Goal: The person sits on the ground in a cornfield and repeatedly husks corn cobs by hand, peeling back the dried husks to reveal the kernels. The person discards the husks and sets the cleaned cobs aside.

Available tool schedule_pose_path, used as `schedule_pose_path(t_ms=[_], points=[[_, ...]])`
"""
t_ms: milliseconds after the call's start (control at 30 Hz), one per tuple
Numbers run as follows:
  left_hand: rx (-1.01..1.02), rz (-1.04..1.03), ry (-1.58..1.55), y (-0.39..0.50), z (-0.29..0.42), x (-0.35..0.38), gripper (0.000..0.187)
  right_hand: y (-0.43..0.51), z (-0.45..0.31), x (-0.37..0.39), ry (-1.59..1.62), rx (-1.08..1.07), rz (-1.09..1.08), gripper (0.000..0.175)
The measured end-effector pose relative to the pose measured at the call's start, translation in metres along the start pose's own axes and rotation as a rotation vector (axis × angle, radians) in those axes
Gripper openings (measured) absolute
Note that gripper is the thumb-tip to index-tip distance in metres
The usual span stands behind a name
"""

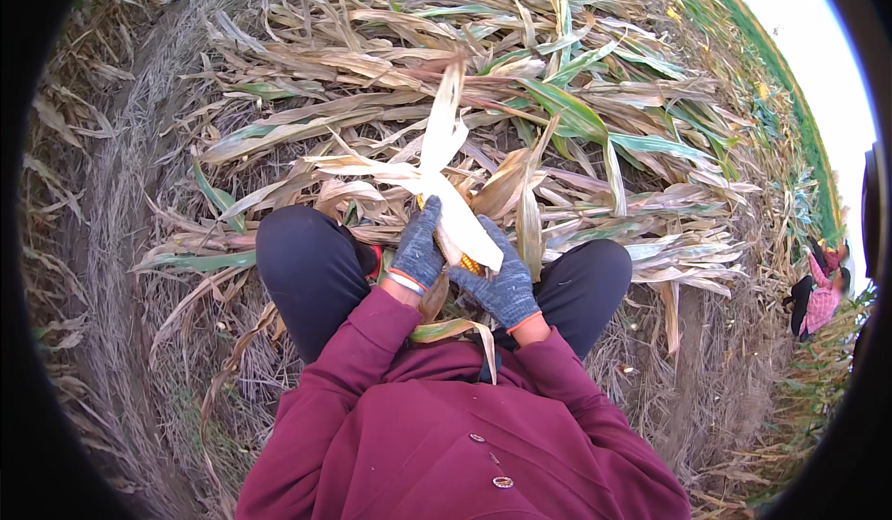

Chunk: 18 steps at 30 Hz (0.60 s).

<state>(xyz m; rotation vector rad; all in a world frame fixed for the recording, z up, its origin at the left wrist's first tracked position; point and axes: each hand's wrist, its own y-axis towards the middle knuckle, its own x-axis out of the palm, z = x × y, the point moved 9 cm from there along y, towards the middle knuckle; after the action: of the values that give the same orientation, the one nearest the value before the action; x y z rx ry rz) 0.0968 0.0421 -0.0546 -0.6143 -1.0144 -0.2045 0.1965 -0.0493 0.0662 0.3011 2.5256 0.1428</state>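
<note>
Between my knees I hold an ear of corn (471, 263) in both hands, tilted away from me. Yellow kernels show at its near end and along its left side. Pale husk leaves (463, 224) cover much of the rest, and a few spread outward past the far end. My left hand (419, 241), in a grey knit glove with an orange cuff, grips the ear's left side. My right hand (503, 279), gloved the same way, is at the near right end, its thumb by the bare kernels and its fingers against the husk.
A thick heap of dry and partly green corn stalks (390, 95) lies in front of me. Straw-strewn soil (132, 192) runs along the left, beside standing dry corn plants (59, 136). Two other people (822, 293) are low to the ground at the far right.
</note>
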Motion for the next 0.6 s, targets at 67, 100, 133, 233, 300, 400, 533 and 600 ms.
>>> schedule_pose_path(t_ms=[67,100,133,233,300,400,533,600], points=[[-0.008,-0.008,0.009,-0.003,-0.003,0.002,0.044,0.005,-0.01,0.001,-0.157,-0.092,-0.016,0.056],[-0.014,-0.001,0.023,-0.005,-0.003,0.003,0.042,0.007,0.0,0.0,-0.084,-0.001,-0.004,0.051],[-0.02,-0.004,0.011,-0.006,-0.004,0.004,0.043,0.009,0.006,-0.003,-0.022,0.043,0.039,0.047],[-0.049,0.003,-0.038,-0.011,-0.003,0.01,0.045,0.014,0.026,-0.002,-0.071,0.091,0.077,0.034],[-0.08,-0.009,-0.097,-0.013,-0.004,0.017,0.046,0.018,0.036,-0.001,-0.193,0.073,0.056,0.032],[-0.112,-0.064,-0.126,-0.013,-0.005,0.027,0.05,0.024,0.029,0.0,-0.254,-0.185,-0.023,0.028],[-0.133,-0.142,-0.052,-0.011,-0.013,0.034,0.054,0.029,0.022,-0.007,-0.322,-0.294,-0.036,0.027],[-0.047,-0.257,-0.009,-0.011,-0.009,0.042,0.052,0.037,0.037,-0.015,0.146,-0.024,-0.02,0.018]])
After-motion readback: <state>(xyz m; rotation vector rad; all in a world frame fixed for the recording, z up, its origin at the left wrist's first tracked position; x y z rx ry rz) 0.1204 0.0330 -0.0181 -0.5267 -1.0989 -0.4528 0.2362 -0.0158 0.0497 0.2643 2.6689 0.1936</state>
